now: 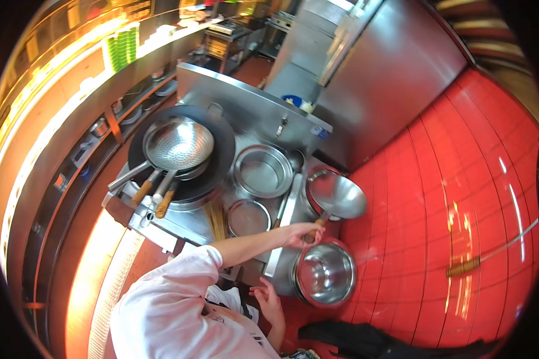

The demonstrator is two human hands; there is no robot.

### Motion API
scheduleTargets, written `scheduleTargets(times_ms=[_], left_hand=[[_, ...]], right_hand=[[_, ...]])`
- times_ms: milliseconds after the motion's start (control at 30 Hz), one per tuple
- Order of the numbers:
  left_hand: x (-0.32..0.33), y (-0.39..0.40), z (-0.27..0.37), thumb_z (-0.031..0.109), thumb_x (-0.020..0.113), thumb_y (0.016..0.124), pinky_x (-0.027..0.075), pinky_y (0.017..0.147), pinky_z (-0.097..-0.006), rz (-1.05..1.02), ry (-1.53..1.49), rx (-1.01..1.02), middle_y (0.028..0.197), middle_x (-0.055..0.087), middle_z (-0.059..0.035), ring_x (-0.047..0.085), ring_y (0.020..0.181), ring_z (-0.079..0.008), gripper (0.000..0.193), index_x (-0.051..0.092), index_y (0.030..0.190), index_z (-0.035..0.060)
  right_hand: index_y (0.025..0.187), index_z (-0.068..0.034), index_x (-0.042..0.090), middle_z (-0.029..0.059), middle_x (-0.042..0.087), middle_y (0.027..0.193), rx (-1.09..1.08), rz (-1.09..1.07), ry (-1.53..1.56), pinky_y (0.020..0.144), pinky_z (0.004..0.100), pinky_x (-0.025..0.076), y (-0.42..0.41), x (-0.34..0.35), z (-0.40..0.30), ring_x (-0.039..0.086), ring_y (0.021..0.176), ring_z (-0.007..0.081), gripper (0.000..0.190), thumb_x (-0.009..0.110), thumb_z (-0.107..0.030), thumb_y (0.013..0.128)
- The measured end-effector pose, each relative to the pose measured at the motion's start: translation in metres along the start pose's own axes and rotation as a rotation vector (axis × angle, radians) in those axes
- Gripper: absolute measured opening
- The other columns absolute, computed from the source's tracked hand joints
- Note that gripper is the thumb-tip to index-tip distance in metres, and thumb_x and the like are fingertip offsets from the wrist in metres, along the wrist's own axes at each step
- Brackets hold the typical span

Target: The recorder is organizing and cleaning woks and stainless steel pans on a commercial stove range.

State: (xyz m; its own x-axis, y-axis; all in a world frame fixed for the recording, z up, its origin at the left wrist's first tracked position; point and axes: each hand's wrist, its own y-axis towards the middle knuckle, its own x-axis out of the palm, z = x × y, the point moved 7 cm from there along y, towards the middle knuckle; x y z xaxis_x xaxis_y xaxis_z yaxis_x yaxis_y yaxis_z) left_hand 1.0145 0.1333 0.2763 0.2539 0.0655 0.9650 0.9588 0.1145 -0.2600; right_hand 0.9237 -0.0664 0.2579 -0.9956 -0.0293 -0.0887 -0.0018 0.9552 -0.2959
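Observation:
My left hand point(306, 234) grips the wooden handle of a wide, shallow metal scoop or strainer point(341, 197). Its bowl overlaps a round, red-rimmed vessel point(312, 190) at the counter's right side; blur hides whether it has holes. My right hand point(267, 299) is near my waist with fingers apart, holding nothing visible. Beside it is a stack of stainless steel bowls point(327, 274). On the steel range point(195, 229) are a deep round pot point(262, 172), a smaller round container point(249, 218) and a ladle point(295, 159). A bamboo brush point(216, 220) lies near my left forearm.
At the left of the range, a large black wok point(227, 134) bears perforated strainers point(179, 143). A steel backsplash with a tap point(281, 126) bounds the far side. Shelving point(112, 123) runs along the left. Red tiles point(413, 215) and a wooden-handled tool point(462, 268) are at right.

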Motion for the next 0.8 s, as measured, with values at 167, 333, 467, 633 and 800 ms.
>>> scheduleTargets(times_ms=[167, 333, 467, 633, 800], left_hand=[[0.007, -0.133, -0.006, 0.016, 0.060, 0.087, 0.045, 0.049, -0.0158, 0.159, 0.429, 0.087, 0.071, 0.052, 0.0054, 0.049, 0.055, -0.0019, 0.009, 0.054, 0.085, 0.0092], [-0.008, -0.252, -0.013, 0.022, 0.064, 0.084, 0.041, 0.045, -0.0160, 0.128, 0.499, 0.209, 0.070, 0.050, 0.0049, 0.048, 0.052, -0.0018, 0.018, 0.052, 0.087, 0.0084], [-0.024, -0.346, -0.018, 0.022, 0.062, 0.085, 0.040, 0.044, -0.0172, 0.271, 0.569, 0.332, 0.072, 0.050, 0.0027, 0.049, 0.052, -0.0044, 0.018, 0.052, 0.089, 0.0073], [-0.045, -0.421, -0.024, 0.019, 0.061, 0.086, 0.040, 0.045, -0.0181, 0.378, 0.516, 0.433, 0.074, 0.050, 0.0008, 0.050, 0.053, -0.0072, 0.020, 0.049, 0.094, 0.0058], [-0.067, -0.498, -0.003, 0.019, 0.062, 0.085, 0.041, 0.044, -0.0195, 0.406, 0.316, 0.530, 0.073, 0.050, -0.0001, 0.050, 0.052, -0.0084, 0.022, 0.049, 0.095, 0.0045]], right_hand=[[0.130, -0.002, 0.040, 0.0152, 0.062, 0.103, 0.041, -0.174, -0.020, 0.083, 0.0280, 0.047, 0.014, 0.034, -0.003, 0.062, 0.091, 0.0179, 0.041, 0.052, -0.013, 0.093], [0.128, -0.001, 0.040, 0.0153, 0.063, 0.102, -0.050, -0.279, -0.142, 0.079, 0.0284, 0.049, 0.059, 0.056, 0.003, 0.063, 0.088, 0.0187, 0.037, 0.051, -0.012, 0.093], [0.125, -0.001, 0.044, 0.0143, 0.064, 0.099, -0.122, -0.269, -0.441, 0.076, 0.0301, 0.050, 0.092, 0.087, -0.040, 0.064, 0.086, 0.0191, 0.038, 0.055, -0.016, 0.091], [0.122, -0.002, 0.048, 0.0135, 0.065, 0.096, -0.168, -0.192, -0.423, 0.075, 0.0297, 0.050, 0.121, 0.137, -0.058, 0.065, 0.085, 0.0184, 0.037, 0.057, -0.017, 0.089], [0.120, -0.002, 0.050, 0.0132, 0.066, 0.092, -0.181, -0.246, -0.494, 0.075, 0.0301, 0.050, 0.132, 0.203, -0.050, 0.066, 0.082, 0.0184, 0.035, 0.056, -0.018, 0.089]])
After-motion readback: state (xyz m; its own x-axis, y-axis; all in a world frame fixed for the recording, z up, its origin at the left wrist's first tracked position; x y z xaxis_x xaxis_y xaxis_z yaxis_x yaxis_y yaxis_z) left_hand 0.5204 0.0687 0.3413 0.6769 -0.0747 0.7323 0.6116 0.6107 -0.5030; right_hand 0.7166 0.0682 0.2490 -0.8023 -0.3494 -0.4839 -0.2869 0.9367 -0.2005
